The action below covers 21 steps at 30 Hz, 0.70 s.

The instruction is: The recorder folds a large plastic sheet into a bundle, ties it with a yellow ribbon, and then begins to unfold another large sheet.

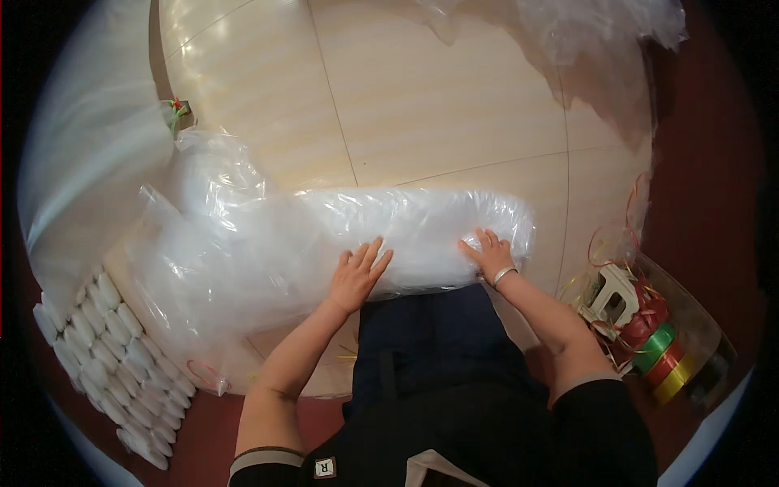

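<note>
A long, clear plastic bag point(414, 215) with white contents lies crosswise in front of me, close to my legs. Its right part is plump and smooth, while the left part spreads out as loose, crumpled film point(215, 203). My left hand point(357, 280) rests palm down on the bag's near side around its middle, fingers spread. Toward the right end, my right hand point(491, 258) presses flat on the bag with its fingers apart; a bracelet point(503, 274) circles that wrist. What the white contents are cannot be made out through the shiny film.
Several white wrapped bundles point(114, 357) are stacked at lower left. Clear plastic sheeting point(93, 154) covers the left side, and more lies crumpled at the far right point(584, 32). A clear bin point(698, 325) at right holds ribbon rolls point(661, 349). The pale tiled surface point(438, 114) borders a red floor point(714, 154).
</note>
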Motion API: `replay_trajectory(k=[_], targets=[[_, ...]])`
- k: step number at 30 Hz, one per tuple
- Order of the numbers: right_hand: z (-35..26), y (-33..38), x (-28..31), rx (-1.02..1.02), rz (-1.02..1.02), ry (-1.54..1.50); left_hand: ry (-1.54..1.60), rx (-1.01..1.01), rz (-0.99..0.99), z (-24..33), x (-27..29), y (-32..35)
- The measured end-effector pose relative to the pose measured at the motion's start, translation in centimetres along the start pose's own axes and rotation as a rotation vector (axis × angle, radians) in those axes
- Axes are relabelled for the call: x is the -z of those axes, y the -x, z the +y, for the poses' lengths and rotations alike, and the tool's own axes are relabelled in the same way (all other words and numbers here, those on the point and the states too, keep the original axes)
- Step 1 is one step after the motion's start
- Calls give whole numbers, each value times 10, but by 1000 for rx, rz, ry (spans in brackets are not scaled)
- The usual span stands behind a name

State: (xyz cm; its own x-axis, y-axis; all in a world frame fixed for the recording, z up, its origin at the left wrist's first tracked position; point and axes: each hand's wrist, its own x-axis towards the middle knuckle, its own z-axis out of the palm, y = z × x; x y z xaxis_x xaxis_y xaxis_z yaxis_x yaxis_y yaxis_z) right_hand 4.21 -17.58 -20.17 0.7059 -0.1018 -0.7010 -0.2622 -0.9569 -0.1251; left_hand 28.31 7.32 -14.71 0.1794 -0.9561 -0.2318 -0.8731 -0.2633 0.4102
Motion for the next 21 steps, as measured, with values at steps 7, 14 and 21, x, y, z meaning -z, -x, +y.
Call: replay_trajectory(k=[7, 14, 21], targets=[[-15, -13, 12, -60, 23, -8, -129, 162, -55, -18, -26, -26], [11, -6, -19, -73, 73, -132, 152, 259, -156, -19, -61, -28], [6, 37, -10, -400, -141, -565, 121, 171, -167, 9, -70, 19]])
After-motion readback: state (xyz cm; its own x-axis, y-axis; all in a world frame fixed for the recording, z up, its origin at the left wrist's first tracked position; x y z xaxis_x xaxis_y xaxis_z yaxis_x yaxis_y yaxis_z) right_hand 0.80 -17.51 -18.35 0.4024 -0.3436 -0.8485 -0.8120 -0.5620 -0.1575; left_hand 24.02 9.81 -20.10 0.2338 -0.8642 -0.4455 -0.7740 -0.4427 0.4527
